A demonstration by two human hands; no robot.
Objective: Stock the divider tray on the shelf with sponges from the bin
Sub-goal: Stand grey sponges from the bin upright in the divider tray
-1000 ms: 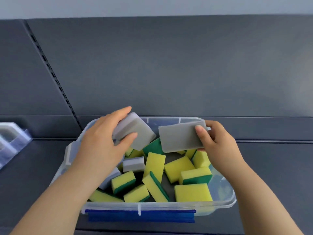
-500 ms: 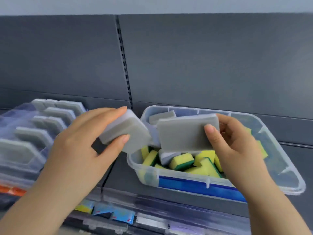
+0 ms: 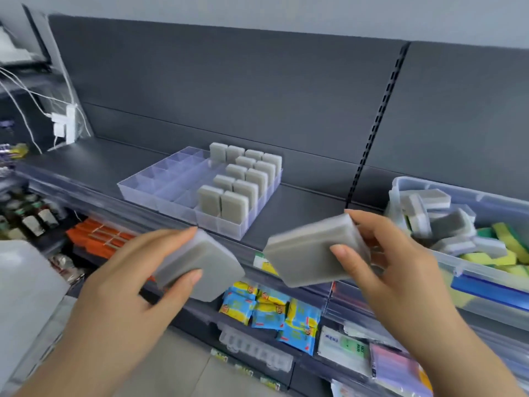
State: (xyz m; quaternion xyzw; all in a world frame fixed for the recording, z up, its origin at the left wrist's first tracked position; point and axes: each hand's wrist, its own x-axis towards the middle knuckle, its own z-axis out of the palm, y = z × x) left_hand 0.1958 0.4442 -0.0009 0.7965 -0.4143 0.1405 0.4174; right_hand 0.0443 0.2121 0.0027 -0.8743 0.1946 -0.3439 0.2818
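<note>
Beyond the left hand (image 3: pixel 123 285), the divider tray (image 3: pixel 160 181) sits on the shelf (image 3: pixel 303 213). This hand grips a grey sponge (image 3: pixel 209 267); the right hand (image 3: pixel 386 265) grips a second sponge (image 3: pixel 300 253), bin (image 3: pixel 486 200) to its right.

I see the divider tray (image 3: pixel 148 181) on the dark shelf (image 3: pixel 309 204). The tray's right side is full of grey sponges (image 3: pixel 237 193) standing up in rows. Its left side has bare slots. In front of the tray, my left hand (image 3: pixel 123 285) holds the left sponge (image 3: pixel 206 270) between thumb and fingers (image 3: pixel 171 239). My right hand (image 3: pixel 392 270) holds the right sponge (image 3: pixel 309 250) the same way. Far right of the tray sits the clear bin (image 3: pixel 492 308) with grey and yellow-green sponges inside. Below the tray hang blue and yellow packets (image 3: pixel 269 308).
</note>
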